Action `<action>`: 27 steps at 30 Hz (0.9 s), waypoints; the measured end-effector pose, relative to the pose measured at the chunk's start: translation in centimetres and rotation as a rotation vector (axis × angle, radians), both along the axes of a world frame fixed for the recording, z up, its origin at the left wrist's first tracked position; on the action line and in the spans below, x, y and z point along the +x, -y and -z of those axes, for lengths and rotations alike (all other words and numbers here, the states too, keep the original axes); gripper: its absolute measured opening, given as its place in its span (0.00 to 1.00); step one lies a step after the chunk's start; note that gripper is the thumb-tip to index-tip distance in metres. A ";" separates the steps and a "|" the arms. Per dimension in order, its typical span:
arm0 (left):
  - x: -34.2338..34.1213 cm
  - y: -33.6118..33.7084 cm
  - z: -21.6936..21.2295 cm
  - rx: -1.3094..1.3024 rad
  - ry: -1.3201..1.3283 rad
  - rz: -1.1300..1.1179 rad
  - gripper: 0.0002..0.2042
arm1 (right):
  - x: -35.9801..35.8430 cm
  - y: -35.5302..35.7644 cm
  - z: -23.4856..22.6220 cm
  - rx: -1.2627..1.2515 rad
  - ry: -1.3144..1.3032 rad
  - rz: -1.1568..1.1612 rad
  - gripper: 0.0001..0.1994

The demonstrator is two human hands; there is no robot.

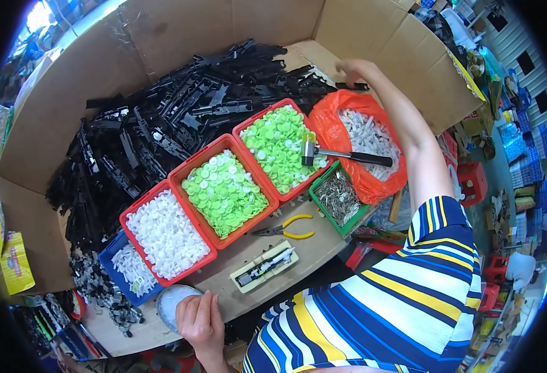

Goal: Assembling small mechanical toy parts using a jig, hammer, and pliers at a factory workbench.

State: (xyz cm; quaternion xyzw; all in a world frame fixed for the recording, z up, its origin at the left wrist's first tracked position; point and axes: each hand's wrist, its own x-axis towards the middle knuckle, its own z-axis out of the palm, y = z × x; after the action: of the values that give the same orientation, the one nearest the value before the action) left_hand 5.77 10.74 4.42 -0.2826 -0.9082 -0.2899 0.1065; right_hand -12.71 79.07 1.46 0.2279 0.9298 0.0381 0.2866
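My left hand (202, 321) is at the near edge of the table beside a round bowl (175, 306) with something whitish in it. Its fingers are bent together, and what they pinch is hidden. My right arm stretches far back, and my right hand (355, 71) is at the right end of a heap of long black plastic parts (180, 102). Those fingers curl down next to a dark piece; whether they grip it is unclear. Between my arms, a cream-coloured fixture (263, 267) holds a black and white part. Yellow-handled pliers (284, 229) lie behind it.
Red bins hold white pieces (165, 235) and green discs (224, 196). A blue bin (130, 269) stands left; a green tray (339, 198) of metal pieces stands right. A hammer (348, 155) rests across a bin and an orange bag (329, 115). Cardboard walls (186, 28) surround the back.
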 end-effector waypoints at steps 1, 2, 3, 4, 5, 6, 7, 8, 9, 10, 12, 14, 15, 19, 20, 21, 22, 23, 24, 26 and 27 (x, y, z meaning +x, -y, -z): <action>-0.3 -0.4 -0.3 0.000 0.010 0.020 0.08 | 1.9 -1.4 0.8 -0.012 0.065 0.062 0.34; -0.6 -0.6 -0.5 -0.005 0.020 0.036 0.07 | 2.6 -1.3 1.7 -0.015 0.070 0.062 0.34; -0.7 -0.7 -0.5 -0.008 0.024 0.036 0.07 | 3.2 -1.2 2.5 -0.051 -0.099 0.013 0.31; -0.9 -0.8 -0.4 -0.004 0.011 0.054 0.08 | 3.7 -0.7 2.9 -0.087 -0.270 -0.037 0.28; -1.0 -0.9 -0.3 0.000 -0.003 0.071 0.09 | 3.5 0.5 2.6 -0.128 -0.337 -0.073 0.26; -1.1 -1.0 -0.3 -0.004 -0.003 0.070 0.09 | 2.1 0.3 3.4 -0.247 -0.376 -0.143 0.25; -1.1 -1.0 -0.3 0.004 0.000 0.077 0.09 | 0.9 0.0 4.1 -0.362 -0.414 -0.209 0.23; -0.7 -1.0 -0.4 -0.007 0.006 0.059 0.09 | -1.1 4.4 2.7 -0.388 -0.327 -0.188 0.19; -0.6 -1.1 -0.5 -0.005 0.003 0.063 0.09 | -2.1 5.0 3.3 -0.463 -0.398 -0.217 0.17; -0.3 -1.1 -0.6 -0.002 -0.004 0.065 0.09 | -3.3 5.5 4.1 -0.544 -0.468 -0.252 0.15; 0.1 -1.1 -0.8 -0.005 -0.015 0.055 0.09 | -5.2 8.3 3.8 -0.604 -0.521 -0.229 0.15; 0.6 -0.9 -0.9 0.005 -0.024 0.057 0.09 | -6.7 10.9 2.7 -0.661 -0.575 -0.206 0.16; 0.9 -0.9 -1.0 0.002 -0.029 0.050 0.09 | -7.3 12.1 1.9 -0.769 -0.652 -0.207 0.15; 1.8 -0.4 -1.5 -0.003 -0.063 0.049 0.10 | -7.8 18.9 -2.3 -1.064 -1.051 -0.294 0.12; 2.2 -0.3 -1.7 0.001 -0.070 0.048 0.10 | -7.7 19.9 -3.5 -1.085 -1.071 -0.300 0.13; 2.4 -0.4 -1.8 0.017 -0.083 0.051 0.10 | -7.3 20.7 -4.9 -1.106 -1.093 -0.305 0.14; 2.7 -0.4 -2.0 0.054 -0.078 0.037 0.10 | -6.2 23.2 -6.2 -1.092 -1.185 -0.323 0.16; 3.0 -0.5 -2.1 0.094 -0.074 0.027 0.11 | -4.7 24.9 -7.7 -1.056 -1.195 -0.335 0.17; 2.9 -1.0 -2.2 0.139 -0.070 0.053 0.12 | -2.6 25.9 -9.2 -1.008 -1.209 -0.338 0.17; 2.7 -1.9 -1.9 0.269 -0.021 0.041 0.15 | 0.4 29.3 -9.5 -1.124 -1.194 -0.381 0.15; 2.3 -2.5 -1.5 0.319 0.018 0.003 0.17 | 1.7 31.7 -9.1 -1.215 -1.171 -0.399 0.15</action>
State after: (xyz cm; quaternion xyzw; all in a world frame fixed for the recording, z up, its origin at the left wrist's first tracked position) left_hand 8.06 13.21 5.92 -0.2609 -0.8511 -0.4331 0.1415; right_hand -11.00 47.35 10.56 -0.1493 0.8095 -0.5391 -0.1784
